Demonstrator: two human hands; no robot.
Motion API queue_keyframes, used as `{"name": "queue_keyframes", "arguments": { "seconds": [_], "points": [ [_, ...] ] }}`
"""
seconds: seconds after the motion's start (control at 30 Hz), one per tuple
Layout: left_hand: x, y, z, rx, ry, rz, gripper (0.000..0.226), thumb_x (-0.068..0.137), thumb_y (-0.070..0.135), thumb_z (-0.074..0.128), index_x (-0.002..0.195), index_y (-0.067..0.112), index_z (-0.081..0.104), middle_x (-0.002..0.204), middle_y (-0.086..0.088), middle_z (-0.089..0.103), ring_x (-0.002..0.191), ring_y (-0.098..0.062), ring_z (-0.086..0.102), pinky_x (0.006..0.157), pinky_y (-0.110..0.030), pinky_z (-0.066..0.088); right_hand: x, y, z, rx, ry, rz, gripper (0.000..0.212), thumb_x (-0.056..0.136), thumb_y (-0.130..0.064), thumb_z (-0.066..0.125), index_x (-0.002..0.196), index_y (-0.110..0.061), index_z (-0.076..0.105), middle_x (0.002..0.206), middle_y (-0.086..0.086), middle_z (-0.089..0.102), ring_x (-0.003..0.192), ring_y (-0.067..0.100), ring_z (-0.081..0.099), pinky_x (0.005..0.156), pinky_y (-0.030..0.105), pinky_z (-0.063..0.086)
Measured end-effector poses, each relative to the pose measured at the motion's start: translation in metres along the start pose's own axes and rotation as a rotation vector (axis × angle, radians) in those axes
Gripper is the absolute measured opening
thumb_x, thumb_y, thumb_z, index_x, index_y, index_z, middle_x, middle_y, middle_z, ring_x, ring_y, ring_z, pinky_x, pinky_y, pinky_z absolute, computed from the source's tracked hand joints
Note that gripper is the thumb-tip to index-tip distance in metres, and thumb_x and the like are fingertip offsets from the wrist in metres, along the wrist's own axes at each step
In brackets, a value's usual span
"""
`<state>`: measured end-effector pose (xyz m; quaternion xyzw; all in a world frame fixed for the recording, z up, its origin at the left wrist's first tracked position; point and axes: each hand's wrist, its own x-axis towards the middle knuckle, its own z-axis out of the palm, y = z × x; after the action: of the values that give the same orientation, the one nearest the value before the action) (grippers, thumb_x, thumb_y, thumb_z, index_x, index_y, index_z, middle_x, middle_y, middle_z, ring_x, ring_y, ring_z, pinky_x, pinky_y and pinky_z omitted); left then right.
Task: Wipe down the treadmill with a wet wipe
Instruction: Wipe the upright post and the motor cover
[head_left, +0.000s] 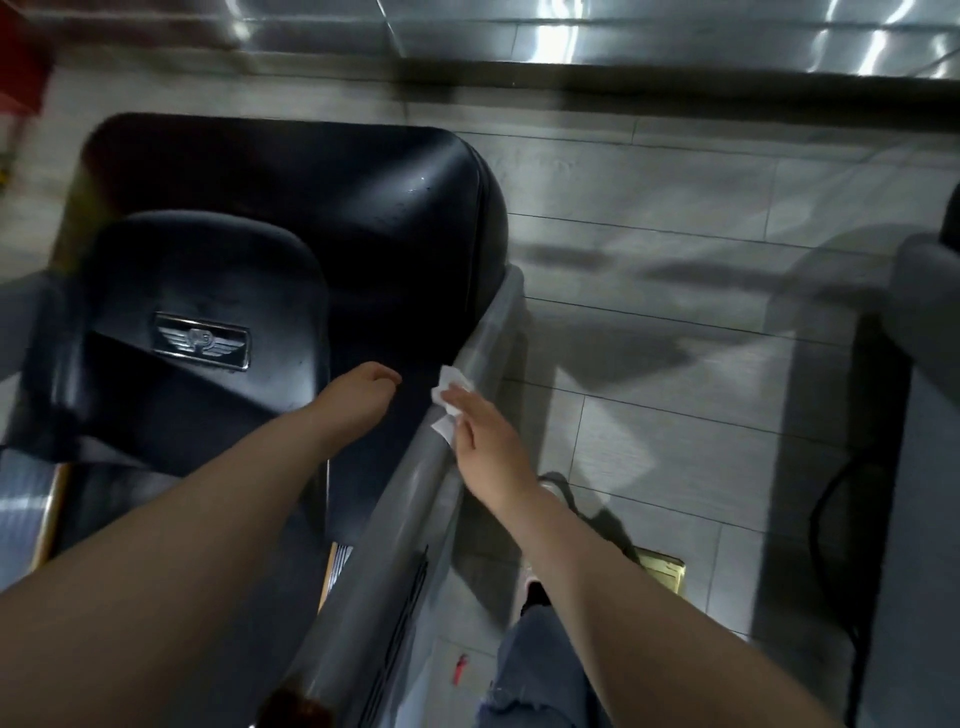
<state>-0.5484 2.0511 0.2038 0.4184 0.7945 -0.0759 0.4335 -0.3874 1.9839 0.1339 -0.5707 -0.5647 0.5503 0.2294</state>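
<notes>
The black treadmill (291, 218) fills the left of the view, with a winged badge (201, 340) on its console back. A grey side rail (415, 499) runs diagonally from the bottom centre up toward the black hood. My right hand (485, 436) lies flat on a white wet wipe (448, 397), pressing it against the rail's upper stretch with straight fingers. My left hand (363, 392) hovers over the black surface just left of the rail, fingers curled under and holding nothing that I can see.
Grey floor tiles (675, 260) spread to the right of the rail. Another grey machine frame (919, 322) with a black cable (826, 499) stands at the far right. My jeans leg (540, 670) and shoe are beside the rail. A small red object (460, 669) lies on the floor.
</notes>
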Motion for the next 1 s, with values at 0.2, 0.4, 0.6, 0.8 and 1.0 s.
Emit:
{"name": "queue_keyframes", "arguments": {
  "seconds": [0.2, 0.4, 0.6, 0.8, 1.0],
  "points": [
    [-0.034, -0.008, -0.008, -0.062, -0.059, 0.003, 0.031, 0.098, 0.012, 0.045, 0.12, 0.02, 0.067, 0.128, 0.0, 0.064, 0.122, -0.017, 0.055, 0.101, -0.033, 0.045, -0.073, -0.037, 0.003, 0.021, -0.163, -0.216, 0.039, 0.099, -0.006, 0.044, 0.133, -0.019, 0.057, 0.145, -0.003, 0.05, 0.142, 0.004, 0.029, 0.114, 0.021, 0.026],
    [-0.074, -0.031, 0.002, 0.032, 0.011, 0.001, 0.037, 0.098, 0.015, 0.041, 0.129, 0.017, 0.061, 0.135, -0.004, 0.058, 0.126, -0.021, 0.05, 0.104, -0.028, 0.039, -0.148, -0.078, -0.007, 0.116, -0.402, -0.402, 0.045, 0.097, -0.004, 0.044, 0.135, -0.025, 0.055, 0.143, -0.01, 0.051, 0.141, 0.002, 0.033, 0.114, 0.03, 0.033],
    [-0.088, -0.064, -0.007, 0.242, 0.025, -0.102, 0.031, 0.1, 0.014, 0.039, 0.12, 0.007, 0.062, 0.127, -0.015, 0.058, 0.117, -0.033, 0.054, 0.098, -0.035, 0.044, -0.118, -0.051, -0.05, -0.013, -0.249, 0.137, 0.035, 0.101, -0.019, 0.041, 0.122, -0.038, 0.061, 0.113, -0.009, 0.068, 0.054, 0.005, 0.054, 0.05, 0.02, 0.046],
    [-0.074, -0.107, -0.016, 0.325, -0.037, -0.07, 0.03, 0.091, 0.028, 0.041, 0.11, 0.017, 0.063, 0.129, -0.012, 0.061, 0.118, -0.033, 0.055, 0.09, -0.032, 0.043, -0.08, -0.034, -0.052, -0.025, -0.032, 0.148, 0.036, 0.102, -0.016, 0.04, 0.128, -0.028, 0.061, 0.119, -0.019, 0.06, 0.096, -0.003, 0.055, 0.07, -0.004, 0.034],
    [-0.063, -0.146, -0.019, 0.217, -0.064, -0.122, 0.04, 0.08, 0.035, 0.042, 0.111, 0.018, 0.061, 0.134, -0.014, 0.054, 0.121, -0.034, 0.051, 0.095, -0.034, 0.041, -0.038, -0.052, -0.022, -0.08, 0.016, 0.047, 0.025, 0.1, -0.02, 0.042, 0.123, -0.025, 0.053, 0.097, -0.018, 0.06, 0.08, 0.0, 0.055, 0.067, 0.017, 0.04]
  ]
}}
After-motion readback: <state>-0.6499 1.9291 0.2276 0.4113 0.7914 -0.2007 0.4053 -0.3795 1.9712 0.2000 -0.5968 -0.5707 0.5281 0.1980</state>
